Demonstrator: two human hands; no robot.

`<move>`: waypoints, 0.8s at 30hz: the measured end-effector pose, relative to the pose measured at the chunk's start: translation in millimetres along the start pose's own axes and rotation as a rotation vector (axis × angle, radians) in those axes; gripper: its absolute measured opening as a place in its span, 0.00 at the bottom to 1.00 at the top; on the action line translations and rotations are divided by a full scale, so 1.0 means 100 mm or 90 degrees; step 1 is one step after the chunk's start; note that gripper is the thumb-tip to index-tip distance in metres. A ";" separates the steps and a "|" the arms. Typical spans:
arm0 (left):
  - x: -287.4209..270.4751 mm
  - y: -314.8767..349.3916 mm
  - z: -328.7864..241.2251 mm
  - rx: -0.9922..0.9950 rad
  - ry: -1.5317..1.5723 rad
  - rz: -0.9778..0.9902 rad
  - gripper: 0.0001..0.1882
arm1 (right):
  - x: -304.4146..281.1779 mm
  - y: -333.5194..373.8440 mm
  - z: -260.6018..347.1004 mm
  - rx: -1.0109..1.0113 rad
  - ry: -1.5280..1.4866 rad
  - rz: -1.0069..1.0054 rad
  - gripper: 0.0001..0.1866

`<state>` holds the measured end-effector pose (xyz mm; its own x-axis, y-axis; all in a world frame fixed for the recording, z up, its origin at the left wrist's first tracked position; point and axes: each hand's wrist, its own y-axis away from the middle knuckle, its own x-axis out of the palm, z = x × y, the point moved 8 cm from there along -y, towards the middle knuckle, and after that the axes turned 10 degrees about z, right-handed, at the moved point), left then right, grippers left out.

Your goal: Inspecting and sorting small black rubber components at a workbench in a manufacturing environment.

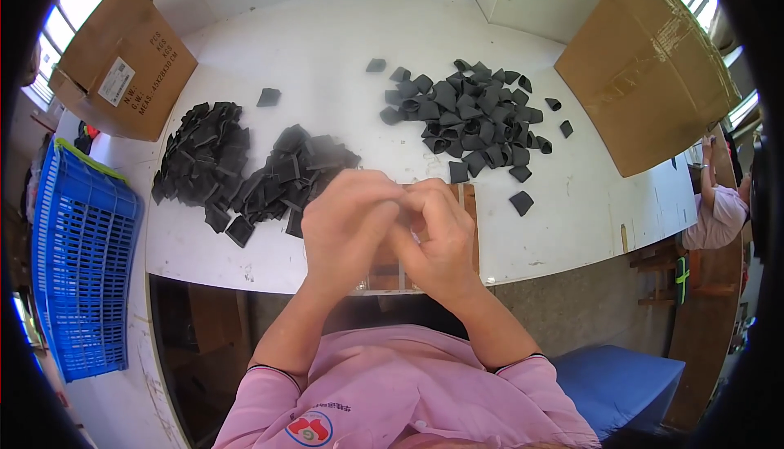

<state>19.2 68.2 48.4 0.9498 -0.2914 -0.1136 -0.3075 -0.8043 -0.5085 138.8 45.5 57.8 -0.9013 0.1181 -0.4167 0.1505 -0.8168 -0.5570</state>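
Left hand (345,224), right hand (441,245) meeting nearside left of black-pouch heap (446,96); grip hidden, cannot tell if clamped; seemingly fingertip work, next move calling for fine control.

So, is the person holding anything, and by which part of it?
I can't tell: the left grip and right grip are close together, hiding anything between them.

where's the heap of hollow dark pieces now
In the head view, right of centre, the heap of hollow dark pieces lies on the white table, beyond the right hand and left of the right-hand cardboard box.
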 end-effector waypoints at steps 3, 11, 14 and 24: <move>-0.05 0.06 0.10 -0.052 0.136 -0.066 0.07 | 0.00 -0.01 0.01 0.080 -0.078 0.052 0.12; 0.07 0.15 0.42 -0.151 0.745 -0.118 0.08 | -0.07 -0.09 0.08 0.017 0.023 0.047 0.09; 0.06 0.18 0.46 -0.151 0.716 -0.112 0.08 | -0.05 -0.05 0.07 -0.048 0.088 0.045 0.07; -0.07 0.05 0.19 -0.124 0.203 -0.013 0.12 | -0.01 0.04 0.08 -0.092 0.177 0.006 0.08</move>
<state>11.7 75.6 30.5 0.9000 -0.3960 0.1821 -0.3229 -0.8864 -0.3318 137.6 37.6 61.4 -0.7568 0.2770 -0.5921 0.2326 -0.7324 -0.6399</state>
